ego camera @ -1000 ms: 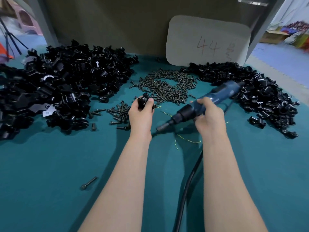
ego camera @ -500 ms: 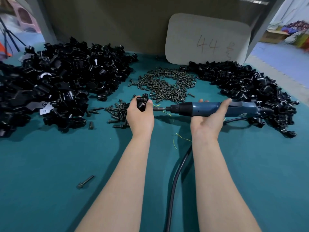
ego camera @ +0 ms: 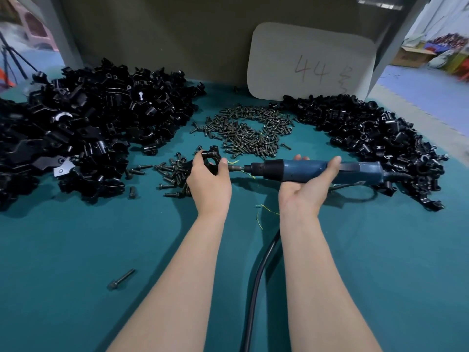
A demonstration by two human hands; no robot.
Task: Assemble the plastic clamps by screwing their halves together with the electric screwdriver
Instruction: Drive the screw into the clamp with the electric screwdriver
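Observation:
My left hand [ego camera: 209, 182] grips a black plastic clamp [ego camera: 210, 158] above the teal table. My right hand [ego camera: 305, 185] lies palm up under the blue electric screwdriver [ego camera: 314, 170], thumb and fingers curled round its body. The tool lies level, its bit pointing left and meeting the clamp's side by my left thumb. A black cable [ego camera: 256, 288] runs from the tool's rear down between my forearms.
A big heap of black clamp parts [ego camera: 83, 133] fills the left, another heap [ego camera: 375, 138] the right. Dark screws [ego camera: 248, 133] lie piled at centre back, a smaller cluster [ego camera: 172, 174] left of my left hand. One long bolt [ego camera: 120, 279] lies near front left. A grey card [ego camera: 309, 64] leans on the back wall.
The screwdriver swung from a tilted, downward-pointing pose to level. Its bit came up to the clamp. My right hand turned palm up beneath it. The left hand barely moved.

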